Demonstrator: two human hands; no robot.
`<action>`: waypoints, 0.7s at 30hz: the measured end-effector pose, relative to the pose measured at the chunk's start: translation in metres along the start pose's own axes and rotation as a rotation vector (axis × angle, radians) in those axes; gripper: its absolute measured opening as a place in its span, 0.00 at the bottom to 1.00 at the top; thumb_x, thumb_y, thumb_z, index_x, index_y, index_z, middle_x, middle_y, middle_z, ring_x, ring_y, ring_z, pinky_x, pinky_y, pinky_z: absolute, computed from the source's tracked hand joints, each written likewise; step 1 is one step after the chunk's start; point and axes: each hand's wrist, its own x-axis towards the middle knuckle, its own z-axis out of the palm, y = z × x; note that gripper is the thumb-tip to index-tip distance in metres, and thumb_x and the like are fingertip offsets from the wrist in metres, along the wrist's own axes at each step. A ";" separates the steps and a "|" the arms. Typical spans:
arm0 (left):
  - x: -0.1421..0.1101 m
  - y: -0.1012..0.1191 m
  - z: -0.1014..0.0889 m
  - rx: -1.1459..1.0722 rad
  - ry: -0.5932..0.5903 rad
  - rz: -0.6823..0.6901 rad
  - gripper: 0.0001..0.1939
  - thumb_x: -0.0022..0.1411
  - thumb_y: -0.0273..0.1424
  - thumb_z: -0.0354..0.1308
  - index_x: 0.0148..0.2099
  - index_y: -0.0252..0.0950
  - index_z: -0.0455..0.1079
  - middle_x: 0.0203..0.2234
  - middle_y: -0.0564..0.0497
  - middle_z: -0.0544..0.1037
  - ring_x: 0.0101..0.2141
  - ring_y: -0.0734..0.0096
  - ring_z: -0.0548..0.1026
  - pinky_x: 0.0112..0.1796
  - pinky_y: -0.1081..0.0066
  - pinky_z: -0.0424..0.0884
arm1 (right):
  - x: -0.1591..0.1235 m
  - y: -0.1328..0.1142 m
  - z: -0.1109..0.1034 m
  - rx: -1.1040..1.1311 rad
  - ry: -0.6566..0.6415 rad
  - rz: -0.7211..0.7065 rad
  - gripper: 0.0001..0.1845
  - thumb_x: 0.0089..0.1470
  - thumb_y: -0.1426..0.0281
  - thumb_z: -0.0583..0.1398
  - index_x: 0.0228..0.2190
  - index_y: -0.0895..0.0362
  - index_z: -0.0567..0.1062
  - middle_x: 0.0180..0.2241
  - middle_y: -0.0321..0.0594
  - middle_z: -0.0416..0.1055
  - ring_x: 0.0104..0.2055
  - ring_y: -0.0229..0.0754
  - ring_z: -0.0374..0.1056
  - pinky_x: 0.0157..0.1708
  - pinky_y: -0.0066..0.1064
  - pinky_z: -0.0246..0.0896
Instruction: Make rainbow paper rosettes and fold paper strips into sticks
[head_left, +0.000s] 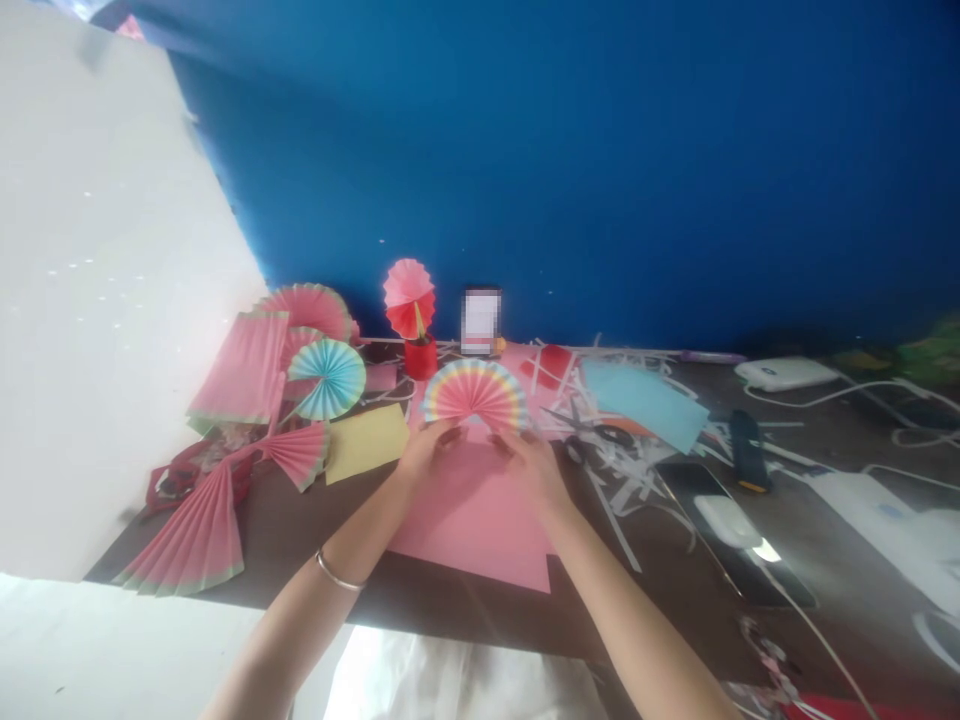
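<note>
A pleated paper fan [476, 390], pink in the middle with a yellow and pale blue rim, is spread in a half circle before me. My left hand [430, 447] has its fingers closed at the fan's lower left end. At the lower right end, my right hand [529, 455] grips it in the same way. The fingertips are partly blurred. Under both hands lies a sheet of pink paper [476, 510], flat on the dark table [480, 605]. A yellow sheet [366, 443] is just left of my left hand. Scissors [600, 430] lie right of my right hand.
Pink folded fans [199, 530] and a blue round fan [328, 378] fill the left side. A red cup [420, 357] holding a pink paper rosette [409, 298] stands behind. White paper strips [637, 470], a blue sheet [645, 400], a phone [731, 530] and cables lie at the right.
</note>
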 end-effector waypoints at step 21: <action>-0.001 0.013 -0.008 0.327 -0.086 0.149 0.22 0.33 0.32 0.71 0.34 0.30 0.73 0.26 0.46 0.78 0.30 0.63 0.76 0.37 0.62 0.73 | -0.007 -0.016 -0.001 -0.309 0.015 -0.293 0.20 0.37 0.60 0.67 0.33 0.55 0.75 0.33 0.39 0.74 0.36 0.45 0.69 0.38 0.37 0.65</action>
